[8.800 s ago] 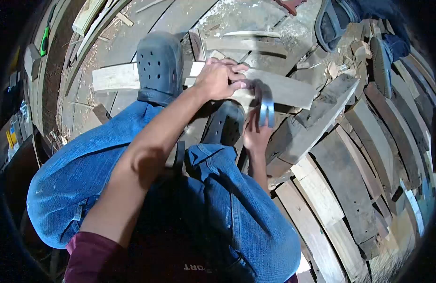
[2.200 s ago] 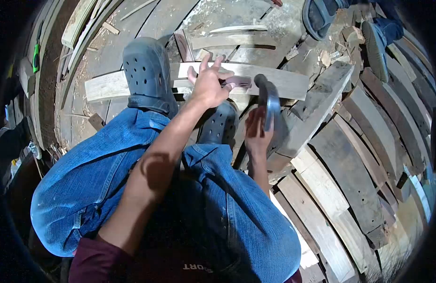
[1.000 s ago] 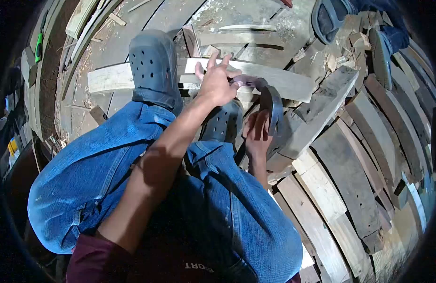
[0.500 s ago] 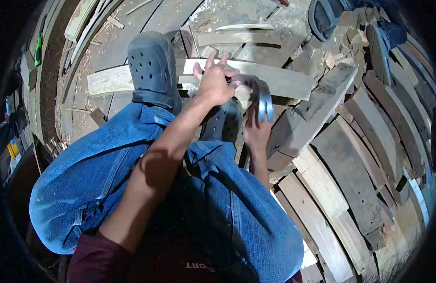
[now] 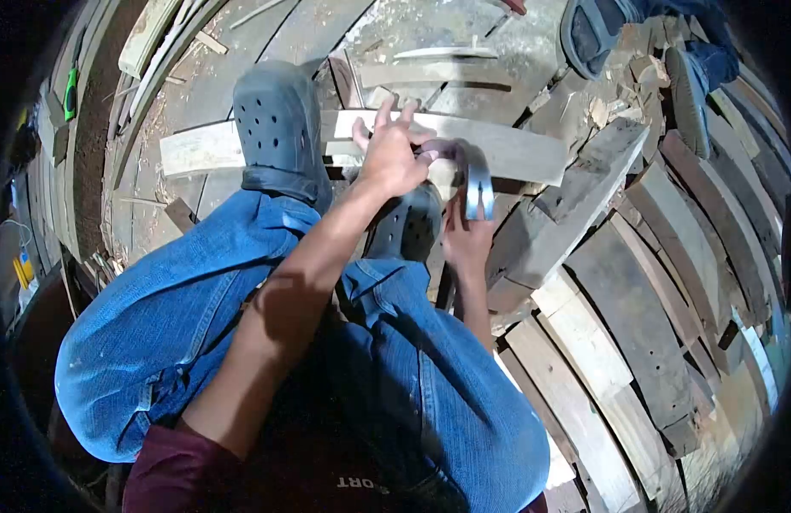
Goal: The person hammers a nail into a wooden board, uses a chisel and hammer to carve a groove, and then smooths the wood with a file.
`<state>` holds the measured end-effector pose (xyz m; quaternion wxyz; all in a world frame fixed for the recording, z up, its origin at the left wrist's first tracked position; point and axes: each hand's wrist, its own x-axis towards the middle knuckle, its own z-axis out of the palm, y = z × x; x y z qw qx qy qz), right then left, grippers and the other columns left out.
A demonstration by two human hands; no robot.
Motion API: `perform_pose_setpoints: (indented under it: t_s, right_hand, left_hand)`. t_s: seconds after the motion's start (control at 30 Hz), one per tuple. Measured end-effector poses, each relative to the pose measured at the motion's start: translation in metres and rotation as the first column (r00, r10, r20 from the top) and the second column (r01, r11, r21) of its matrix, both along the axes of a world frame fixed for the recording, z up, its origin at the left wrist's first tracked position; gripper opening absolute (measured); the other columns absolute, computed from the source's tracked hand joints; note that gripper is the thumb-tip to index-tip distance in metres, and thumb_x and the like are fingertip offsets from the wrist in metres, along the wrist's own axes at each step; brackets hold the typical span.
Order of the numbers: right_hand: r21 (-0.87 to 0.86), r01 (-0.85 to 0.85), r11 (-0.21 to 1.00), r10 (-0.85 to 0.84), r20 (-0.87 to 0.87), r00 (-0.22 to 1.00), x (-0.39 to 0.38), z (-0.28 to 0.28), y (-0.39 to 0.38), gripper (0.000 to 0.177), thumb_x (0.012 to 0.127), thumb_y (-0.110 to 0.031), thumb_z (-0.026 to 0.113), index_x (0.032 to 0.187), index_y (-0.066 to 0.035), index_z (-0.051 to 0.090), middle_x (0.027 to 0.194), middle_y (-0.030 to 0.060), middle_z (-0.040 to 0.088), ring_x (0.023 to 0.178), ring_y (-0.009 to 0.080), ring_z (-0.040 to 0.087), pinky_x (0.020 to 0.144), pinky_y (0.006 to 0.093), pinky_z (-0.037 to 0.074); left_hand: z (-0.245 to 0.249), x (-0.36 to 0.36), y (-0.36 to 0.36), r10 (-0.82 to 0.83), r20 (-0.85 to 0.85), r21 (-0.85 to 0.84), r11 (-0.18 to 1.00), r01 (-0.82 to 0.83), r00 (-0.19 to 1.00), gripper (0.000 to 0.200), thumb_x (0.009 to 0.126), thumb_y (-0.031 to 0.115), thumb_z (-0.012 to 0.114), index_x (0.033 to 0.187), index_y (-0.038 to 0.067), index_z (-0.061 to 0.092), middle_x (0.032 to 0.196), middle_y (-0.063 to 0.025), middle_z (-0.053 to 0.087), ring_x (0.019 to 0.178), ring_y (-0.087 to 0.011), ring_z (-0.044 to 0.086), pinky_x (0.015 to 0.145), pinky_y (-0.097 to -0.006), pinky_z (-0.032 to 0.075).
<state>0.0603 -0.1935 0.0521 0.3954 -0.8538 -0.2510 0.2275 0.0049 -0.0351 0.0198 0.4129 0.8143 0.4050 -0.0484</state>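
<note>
Hammer head [image 5: 474,168] runs front to back, claw [image 5: 479,202] pointing over right hand [image 5: 467,242].

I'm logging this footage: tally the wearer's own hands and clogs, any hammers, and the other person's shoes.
Hands: 2 (left hand, right hand)
Clogs: 2
Hammer: 1
Other person's shoes: 2
Total: 7

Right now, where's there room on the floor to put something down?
Mostly bare floor lies beyond the left shoe, plus a dusty patch between the thin pale strip and the grey sandal. Crowded: the planks at right, and around the hammer, left hand and right hand.
</note>
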Motion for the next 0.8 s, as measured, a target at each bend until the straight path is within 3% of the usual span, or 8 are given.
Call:
perform_pose_setpoints:
  t_s: [0.07, 0.2, 0.33, 0.43, 0.5, 0.53, 0.67, 0.8]
  right_hand:
    - [0.070, -0.260, 0.963, 0.186, 0.526, 0.830, 0.006, 0.000, 0.000, 0.014, 0.082, -0.011, 0.065, 0.078, 0.001, 0.059, 0.062, 0.0156, 0.058, 0.051, 0.0238, 0.056, 0.050, 0.0378, 0.041]
    - [-0.265, 0.090, 0.960, -0.158, -0.248, 0.956, -0.002, 0.002, 0.011, 0.011, 0.081, -0.009, 0.064, 0.079, 0.001, 0.060, 0.064, 0.0171, 0.060, 0.057, 0.0300, 0.060, 0.054, 0.0405, 0.044]
    - [-0.030, 0.217, 0.976, -0.212, -0.381, 0.900, -0.008, -0.004, 0.000, 0.006, 0.082, -0.006, 0.062, 0.081, 0.000, 0.061, 0.062, 0.0138, 0.057, 0.052, 0.0281, 0.056, 0.053, 0.0406, 0.043]
    - [0.097, -0.159, 0.983, 0.115, 0.358, 0.927, -0.010, -0.007, -0.003, 0.002, 0.083, -0.004, 0.061, 0.084, -0.003, 0.059, 0.056, 0.0094, 0.051, 0.054, 0.0228, 0.056, 0.049, 0.0341, 0.039]
    - [-0.240, 0.135, 0.961, -0.213, -0.339, 0.916, -0.007, 0.005, 0.009, 0.008, 0.083, -0.007, 0.061, 0.080, -0.001, 0.060, 0.060, 0.0120, 0.055, 0.054, 0.0227, 0.056, 0.050, 0.0340, 0.039]
    - [-0.007, 0.040, 0.999, -0.040, -0.053, 0.998, -0.008, 0.000, 0.002, 0.011, 0.083, -0.009, 0.063, 0.079, 0.001, 0.060, 0.061, 0.0136, 0.058, 0.054, 0.0248, 0.056, 0.052, 0.0355, 0.039]
    - [0.280, 0.246, 0.928, -0.184, -0.231, 0.955, -0.013, -0.015, -0.017, 0.011, 0.082, -0.010, 0.063, 0.081, 0.001, 0.061, 0.074, 0.0150, 0.061, 0.064, 0.0243, 0.059, 0.058, 0.0375, 0.045]
    - [-0.078, 0.123, 0.989, -0.142, -0.334, 0.932, -0.006, -0.004, -0.011, 0.018, 0.086, -0.016, 0.062, 0.096, -0.002, 0.061, 0.087, 0.0165, 0.062, 0.074, 0.0262, 0.061, 0.064, 0.0393, 0.048]
  left_hand:
    - [-0.001, 0.002, 0.000, 0.014, 0.003, -0.015, 1.000, -0.014, 1.000, 0.034, 0.076, 0.032, 0.075, 0.110, 0.027, 0.072, 0.150, -0.0083, 0.038, 0.145, -0.0306, 0.018, 0.108, -0.0659, 0.005]
    - [0.004, 0.002, -0.001, 0.017, 0.002, -0.041, 0.999, -0.017, 1.000, 0.034, 0.076, 0.031, 0.074, 0.109, 0.026, 0.073, 0.149, -0.0080, 0.039, 0.145, -0.0301, 0.018, 0.109, -0.0653, 0.004]
    - [0.003, 0.001, 0.000, 0.000, -0.008, -0.011, 1.000, 0.000, 1.000, 0.034, 0.075, 0.033, 0.075, 0.108, 0.025, 0.073, 0.149, -0.0065, 0.039, 0.144, -0.0293, 0.019, 0.108, -0.0651, 0.005]
    - [0.000, 0.000, -0.002, 0.012, -0.010, -0.017, 1.000, -0.012, 1.000, 0.035, 0.075, 0.033, 0.075, 0.109, 0.026, 0.073, 0.150, -0.0076, 0.038, 0.144, -0.0295, 0.018, 0.109, -0.0641, 0.005]
    - [0.001, 0.000, -0.002, -0.009, -0.017, -0.009, 1.000, 0.009, 1.000, 0.035, 0.075, 0.033, 0.076, 0.109, 0.026, 0.073, 0.150, -0.0076, 0.038, 0.144, -0.0297, 0.018, 0.109, -0.0641, 0.005]
    - [0.002, 0.000, 0.000, -0.020, -0.018, 0.001, 1.000, 0.020, 1.000, 0.035, 0.075, 0.033, 0.076, 0.109, 0.026, 0.073, 0.150, -0.0077, 0.038, 0.144, -0.0298, 0.018, 0.108, -0.0642, 0.005]
    - [-0.001, -0.001, -0.002, 0.005, 0.008, -0.010, 1.000, -0.005, 1.000, 0.035, 0.075, 0.033, 0.075, 0.109, 0.027, 0.073, 0.151, -0.0081, 0.037, 0.144, -0.0296, 0.018, 0.108, -0.0653, 0.006]
    - [0.001, 0.001, -0.002, 0.011, -0.018, 0.000, 1.000, -0.011, 1.000, 0.033, 0.075, 0.031, 0.075, 0.108, 0.027, 0.073, 0.151, -0.0078, 0.037, 0.144, -0.0301, 0.019, 0.108, -0.0653, 0.006]
